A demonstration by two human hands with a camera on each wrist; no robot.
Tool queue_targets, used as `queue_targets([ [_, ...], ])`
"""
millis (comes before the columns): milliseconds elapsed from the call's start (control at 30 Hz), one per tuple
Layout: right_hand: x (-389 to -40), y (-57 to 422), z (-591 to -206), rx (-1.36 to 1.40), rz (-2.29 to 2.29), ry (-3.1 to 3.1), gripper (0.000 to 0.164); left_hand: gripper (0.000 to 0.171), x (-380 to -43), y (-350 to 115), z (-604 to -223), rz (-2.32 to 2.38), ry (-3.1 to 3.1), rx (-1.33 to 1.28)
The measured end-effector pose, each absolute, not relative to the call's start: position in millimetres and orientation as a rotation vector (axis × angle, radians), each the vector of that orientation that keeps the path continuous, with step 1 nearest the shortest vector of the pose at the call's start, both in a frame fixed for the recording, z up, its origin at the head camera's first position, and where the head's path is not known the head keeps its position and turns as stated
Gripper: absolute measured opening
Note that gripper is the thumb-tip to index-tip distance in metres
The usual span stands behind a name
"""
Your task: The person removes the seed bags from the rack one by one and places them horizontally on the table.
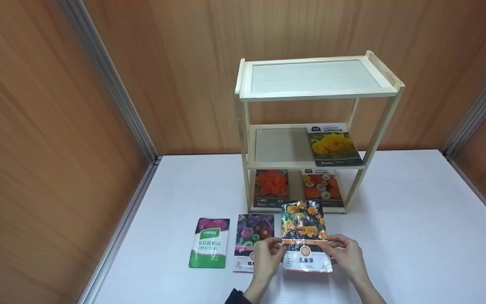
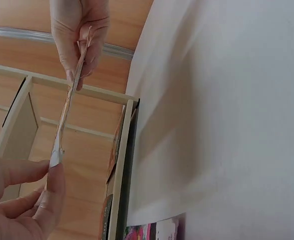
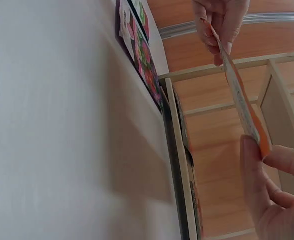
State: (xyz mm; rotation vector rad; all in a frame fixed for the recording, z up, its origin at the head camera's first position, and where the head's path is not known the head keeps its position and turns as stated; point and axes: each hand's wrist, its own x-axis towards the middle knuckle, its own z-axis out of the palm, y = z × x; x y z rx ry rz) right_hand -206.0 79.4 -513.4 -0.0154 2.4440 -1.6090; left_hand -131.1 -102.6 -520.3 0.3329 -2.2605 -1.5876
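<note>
A seed packet with orange and yellow flowers [image 1: 305, 236] is raised above the white table, its printed face toward the head camera. My left hand [image 1: 267, 258] pinches its left edge between thumb and fingers, and my right hand [image 1: 347, 256] pinches the right edge. Both wrist views show the packet edge-on, thin and slightly bent, as in the left wrist view of the packet [image 2: 69, 102]. Partly behind my left hand lies a purple-flower seed packet [image 1: 255, 232]. Farther left, a green and white seed packet [image 1: 209, 243] lies flat.
A pale wooden shelf rack [image 1: 314, 95] stands behind my hands. On its middle shelf is a yellow-flower packet [image 1: 334, 145]. The bottom shelf holds a red-flower packet [image 1: 271, 184] and an orange and white flower packet [image 1: 322, 185]. Wooden panels [image 1: 192, 76] surround the white table [image 1: 416, 236].
</note>
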Motion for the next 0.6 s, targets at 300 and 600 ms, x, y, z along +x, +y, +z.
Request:
queue_targets([
  [300,-210,78,-528,-0.116,-1.39,2.606,0.022,0.011,-134,-96,-535,-1.193,-2.423,0.317],
  [600,-218,74,-543,-0.151,-1.289,2.622,0.018,0.016,-146,-90,-549,-0.811,-2.494,0.258],
])
